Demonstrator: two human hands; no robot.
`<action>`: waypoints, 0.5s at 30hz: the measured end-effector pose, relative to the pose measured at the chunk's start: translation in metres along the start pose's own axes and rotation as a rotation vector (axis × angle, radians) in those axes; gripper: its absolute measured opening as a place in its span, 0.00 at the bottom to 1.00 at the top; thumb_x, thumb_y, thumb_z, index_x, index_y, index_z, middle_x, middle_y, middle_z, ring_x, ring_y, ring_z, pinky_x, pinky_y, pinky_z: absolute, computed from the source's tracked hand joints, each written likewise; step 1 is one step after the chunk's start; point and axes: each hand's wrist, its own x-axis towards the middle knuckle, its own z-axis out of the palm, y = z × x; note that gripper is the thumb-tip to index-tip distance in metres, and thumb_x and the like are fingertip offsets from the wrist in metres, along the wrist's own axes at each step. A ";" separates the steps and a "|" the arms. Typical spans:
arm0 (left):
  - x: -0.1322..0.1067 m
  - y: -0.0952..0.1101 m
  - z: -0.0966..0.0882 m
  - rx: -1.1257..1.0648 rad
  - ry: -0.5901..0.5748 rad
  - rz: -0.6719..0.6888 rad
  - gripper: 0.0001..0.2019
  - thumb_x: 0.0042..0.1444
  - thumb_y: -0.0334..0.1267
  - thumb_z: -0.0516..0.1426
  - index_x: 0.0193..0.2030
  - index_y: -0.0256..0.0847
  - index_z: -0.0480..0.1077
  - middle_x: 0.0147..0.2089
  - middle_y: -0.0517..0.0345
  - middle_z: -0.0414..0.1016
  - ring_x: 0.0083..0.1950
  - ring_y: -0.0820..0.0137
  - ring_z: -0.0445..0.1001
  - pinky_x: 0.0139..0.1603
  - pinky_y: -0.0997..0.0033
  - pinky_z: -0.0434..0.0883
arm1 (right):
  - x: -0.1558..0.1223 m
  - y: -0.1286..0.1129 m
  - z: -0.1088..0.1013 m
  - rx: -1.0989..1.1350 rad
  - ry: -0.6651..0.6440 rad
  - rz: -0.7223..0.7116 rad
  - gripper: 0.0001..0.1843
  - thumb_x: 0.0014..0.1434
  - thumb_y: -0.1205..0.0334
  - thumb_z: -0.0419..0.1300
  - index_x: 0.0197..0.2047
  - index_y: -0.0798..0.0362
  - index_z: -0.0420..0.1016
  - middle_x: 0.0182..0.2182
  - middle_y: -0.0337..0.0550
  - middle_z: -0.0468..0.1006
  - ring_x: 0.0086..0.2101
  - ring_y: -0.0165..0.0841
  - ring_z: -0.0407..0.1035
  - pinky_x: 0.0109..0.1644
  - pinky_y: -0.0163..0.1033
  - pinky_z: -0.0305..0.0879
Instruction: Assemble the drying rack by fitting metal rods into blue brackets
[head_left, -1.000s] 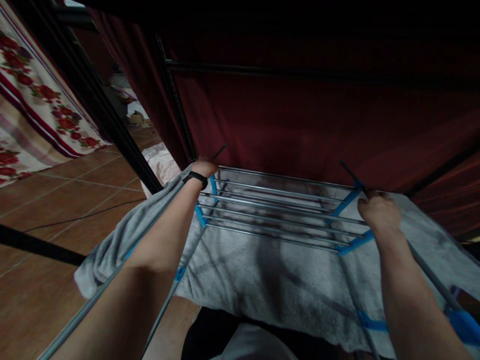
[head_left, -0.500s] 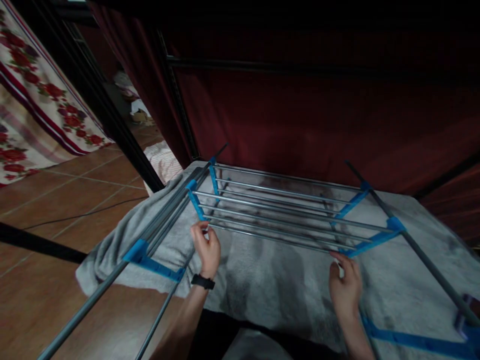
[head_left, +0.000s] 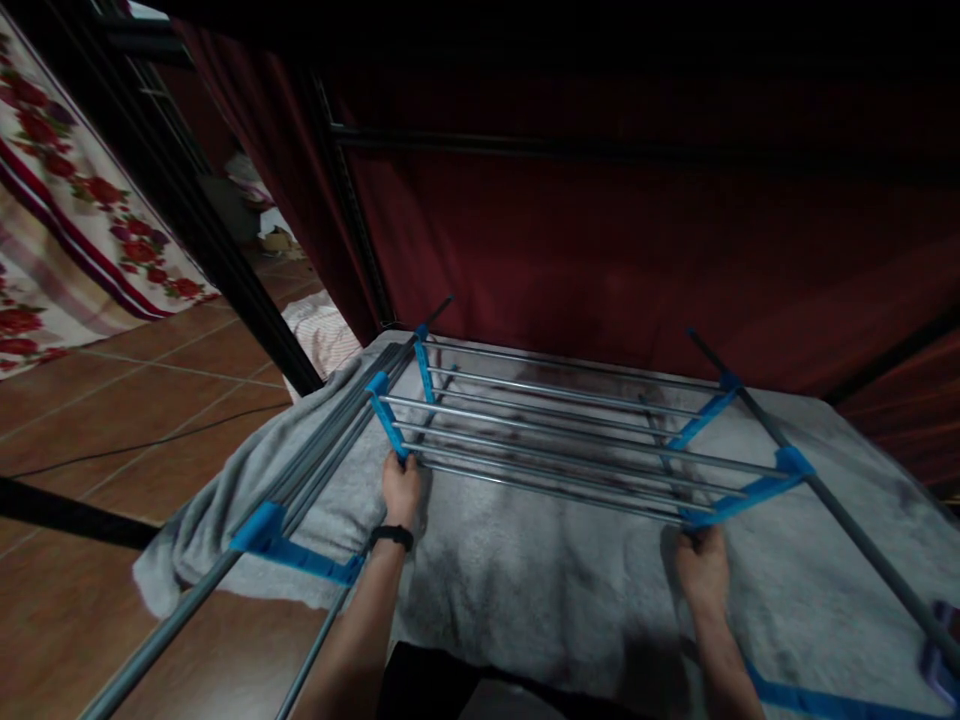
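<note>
A metal drying rack with grey tubes and blue plastic brackets lies across the bedding in front of me. My left hand, with a black band on its wrist, is closed at the lower end of the left blue bracket. At the matching end of the right blue bracket, my right hand is closed too. The fingertips of both hands are partly hidden behind the rack. Several rods run between the two brackets. Another blue bracket joins the tubes at the lower left.
A grey blanket covers the bed under the rack. Dark red curtains hang behind it. Black frame posts stand at the left, beside a tiled floor with a cable. A purple-edged object sits at the right edge.
Both hands have gone from pinching near the ends of the front rod to closing round the bracket ends. My right hand has shifted slightly lower in view. The rack looks nearly unmoved.
</note>
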 end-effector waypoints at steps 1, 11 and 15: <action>0.001 -0.002 0.000 -0.016 0.015 -0.001 0.08 0.66 0.35 0.51 0.44 0.39 0.70 0.44 0.50 0.79 0.48 0.61 0.77 0.47 0.65 0.74 | 0.003 0.000 0.001 0.011 -0.009 0.025 0.30 0.58 0.49 0.48 0.60 0.54 0.64 0.52 0.62 0.76 0.55 0.57 0.73 0.59 0.56 0.68; 0.010 -0.012 0.007 -0.040 0.100 -0.050 0.06 0.67 0.39 0.53 0.40 0.42 0.69 0.35 0.53 0.75 0.41 0.59 0.75 0.38 0.66 0.66 | 0.018 -0.012 0.000 -0.041 0.046 0.096 0.28 0.63 0.45 0.43 0.54 0.54 0.70 0.44 0.61 0.80 0.48 0.55 0.76 0.49 0.53 0.70; 0.023 -0.006 0.014 -0.109 0.141 -0.051 0.04 0.61 0.36 0.57 0.35 0.43 0.67 0.30 0.56 0.72 0.37 0.61 0.73 0.35 0.69 0.62 | 0.028 -0.023 0.002 -0.035 0.107 0.133 0.29 0.62 0.46 0.44 0.53 0.57 0.73 0.43 0.61 0.80 0.46 0.52 0.75 0.50 0.51 0.68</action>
